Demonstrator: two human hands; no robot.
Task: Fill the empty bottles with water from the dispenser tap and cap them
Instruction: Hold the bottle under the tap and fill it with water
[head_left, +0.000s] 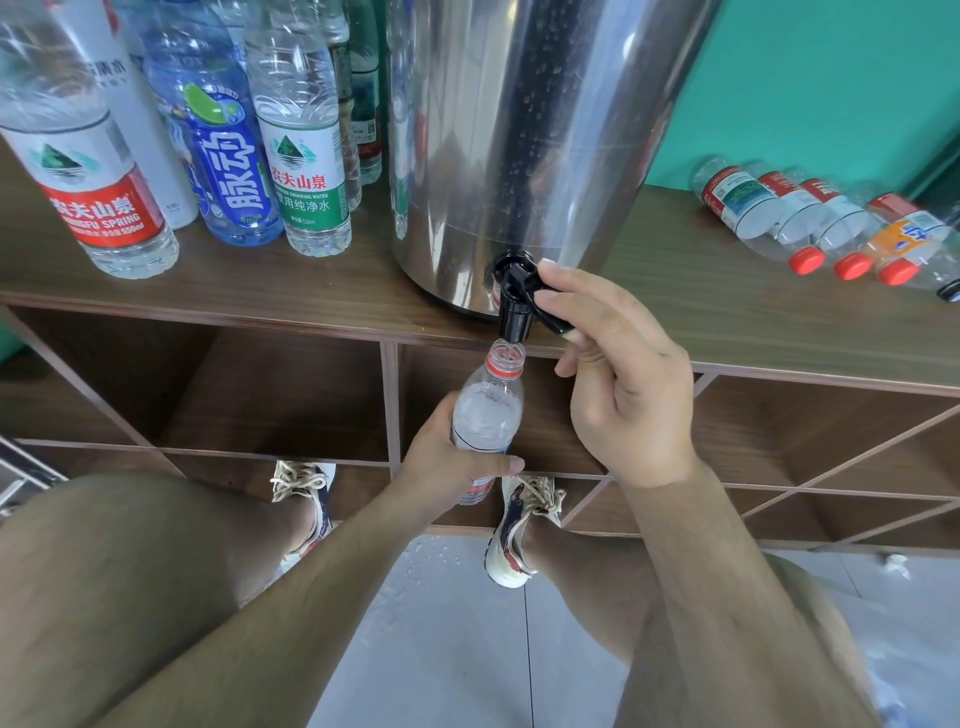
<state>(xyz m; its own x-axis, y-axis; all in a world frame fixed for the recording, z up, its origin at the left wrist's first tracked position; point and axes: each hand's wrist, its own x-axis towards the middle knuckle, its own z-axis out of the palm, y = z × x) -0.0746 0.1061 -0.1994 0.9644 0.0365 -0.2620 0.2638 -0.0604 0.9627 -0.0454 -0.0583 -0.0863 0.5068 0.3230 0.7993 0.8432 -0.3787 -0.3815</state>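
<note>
A steel water dispenser (524, 130) stands on the wooden shelf top (270, 291), its black tap (517, 299) hanging over the front edge. My left hand (449, 467) grips an uncapped clear bottle (488, 410) with a red neck ring, its mouth right under the spout. Water fills the bottle up to its shoulder. My right hand (618, 364) pinches the tap's black lever between thumb and fingers.
Several upright bottles (223, 150) with water in them stand left of the dispenser. Several empty bottles (810, 223) with red caps lie on their sides at the right. Open cubby shelves (260, 395) sit below. Water drops dot the tiled floor (447, 623) by my shoes.
</note>
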